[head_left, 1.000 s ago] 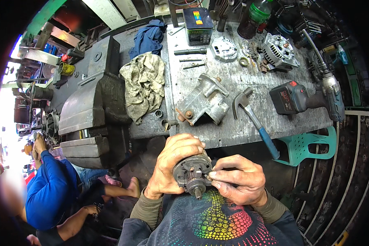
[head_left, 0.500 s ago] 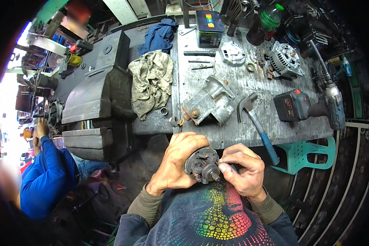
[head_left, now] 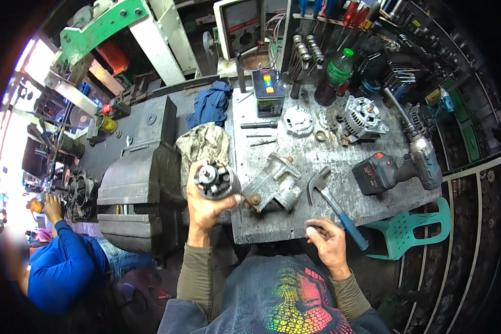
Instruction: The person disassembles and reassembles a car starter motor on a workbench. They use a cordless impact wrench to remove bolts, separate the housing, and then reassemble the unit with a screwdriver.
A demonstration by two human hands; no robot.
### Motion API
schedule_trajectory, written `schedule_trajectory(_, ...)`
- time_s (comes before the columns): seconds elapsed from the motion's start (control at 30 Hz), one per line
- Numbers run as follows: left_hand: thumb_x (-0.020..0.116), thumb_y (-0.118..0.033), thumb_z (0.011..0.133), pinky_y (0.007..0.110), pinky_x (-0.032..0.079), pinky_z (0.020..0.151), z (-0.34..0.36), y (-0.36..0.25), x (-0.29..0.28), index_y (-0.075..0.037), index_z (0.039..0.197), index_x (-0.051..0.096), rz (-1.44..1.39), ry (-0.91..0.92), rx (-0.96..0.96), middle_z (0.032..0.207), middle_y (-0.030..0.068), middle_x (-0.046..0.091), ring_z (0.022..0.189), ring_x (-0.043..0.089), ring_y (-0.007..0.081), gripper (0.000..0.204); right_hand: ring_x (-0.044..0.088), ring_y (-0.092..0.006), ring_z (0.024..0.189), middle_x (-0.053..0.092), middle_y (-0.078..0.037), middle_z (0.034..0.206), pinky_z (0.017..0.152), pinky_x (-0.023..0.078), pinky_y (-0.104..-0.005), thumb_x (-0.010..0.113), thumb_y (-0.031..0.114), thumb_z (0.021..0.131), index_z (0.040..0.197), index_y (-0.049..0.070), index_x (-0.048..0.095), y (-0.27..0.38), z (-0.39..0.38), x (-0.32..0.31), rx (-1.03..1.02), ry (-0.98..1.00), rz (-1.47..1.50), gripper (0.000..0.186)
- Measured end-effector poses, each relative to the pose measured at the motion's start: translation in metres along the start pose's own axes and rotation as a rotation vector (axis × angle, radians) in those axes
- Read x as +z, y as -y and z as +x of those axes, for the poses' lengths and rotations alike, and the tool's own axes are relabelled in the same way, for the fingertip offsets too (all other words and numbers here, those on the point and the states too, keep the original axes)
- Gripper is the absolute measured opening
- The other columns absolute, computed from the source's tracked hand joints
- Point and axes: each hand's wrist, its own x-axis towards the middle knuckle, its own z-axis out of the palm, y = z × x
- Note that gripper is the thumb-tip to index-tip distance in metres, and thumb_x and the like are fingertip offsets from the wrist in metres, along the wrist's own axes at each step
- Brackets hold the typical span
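One dark-liquid bottle (head_left: pixel 333 78) beyond cylinder (head_left: pixel 217 180) in left hand (head_left: pixel 202 210)

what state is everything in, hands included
left hand: gripping, raised
cylindrical metal part: held, end face exposed
right hand: fingers curled; cannot tell if holding anything
metal housing: lying on bench
hammer: lying down, handle past bench edge
power drill: lying on bench
vise: jaws apart
tan rag: crumpled
blue cloth: crumpled
bottle: upright, capped
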Motion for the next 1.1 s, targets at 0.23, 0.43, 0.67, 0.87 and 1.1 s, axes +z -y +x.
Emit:
schedule_trajectory(0.23, 0.097, 0.006, 0.053, 0.033, 0.056, 0.099, 0.06, 0.07, 0.016, -0.007, 0.136, 0.05, -0.128, 0.126, -0.121, 0.116, 0.0032, 0.068, 0.106, 0.066, 0.0156, 0.096, 0.066, -0.0089, 0.077, 0.066, -0.008, 0.098, 0.066, 0.054, -0.0239, 0.079, 0.011, 0.093, 0.125, -0.003, 0.066, -0.03, 0.008, 0.009, 0.017, -0.07, -0.187, 0.038)
schedule_trajectory(0.43, 0.101, 0.001, 0.053, 0.033, 0.054, 0.102, 0.075, 0.107, 0.029, -0.009, 0.133, 0.054, -0.155, 0.208, -0.167, 0.117, 0.0016, 0.067, 0.111, 0.063, 0.0156, 0.093, 0.066, -0.0094, 0.076, 0.066, -0.007, 0.098, 0.068, 0.055, -0.0247, 0.08, 0.013, 0.092, 0.132, -0.005, 0.062, -0.049, 0.013, 0.014, 0.018, -0.064, -0.357, 0.048)
schedule_trajectory(0.67, 0.104, -0.013, 0.056, 0.033, 0.051, 0.105, 0.068, 0.122, 0.032, -0.007, 0.14, 0.049, 0.042, 0.159, -0.048, 0.123, 0.0055, 0.067, 0.114, 0.064, 0.0179, 0.101, 0.064, -0.0125, 0.069, 0.067, -0.008, 0.096, 0.065, 0.055, -0.0295, 0.082, 0.02, 0.089, 0.127, 0.0, 0.067, -0.064, 0.013, 0.019, 0.004, -0.066, -0.395, 0.046)
schedule_trajectory(0.87, 0.104, -0.013, 0.058, 0.037, 0.052, 0.106, 0.062, 0.124, 0.034, -0.004, 0.141, 0.046, -0.02, 0.131, -0.096, 0.125, 0.0096, 0.066, 0.117, 0.063, 0.0211, 0.101, 0.07, -0.0182, 0.075, 0.068, -0.01, 0.098, 0.069, 0.056, -0.032, 0.082, 0.024, 0.089, 0.124, 0.001, 0.069, -0.036, 0.026, 0.017, -0.081, -0.045, -0.41, 0.044)
schedule_trajectory(1.1, 0.094, -0.021, 0.075, 0.042, 0.044, 0.112, 0.009, 0.116, 0.012, -0.002, 0.147, 0.04, 0.013, -0.063, -0.122, 0.141, 0.0193, 0.053, 0.132, 0.052, 0.0278, 0.092, 0.07, -0.0209, 0.076, 0.067, -0.012, 0.099, 0.07, 0.056, -0.0345, 0.078, 0.025, 0.093, 0.121, 0.001, 0.07, 0.063, 0.088, -0.021, -0.332, -0.056, -0.529, 0.037)
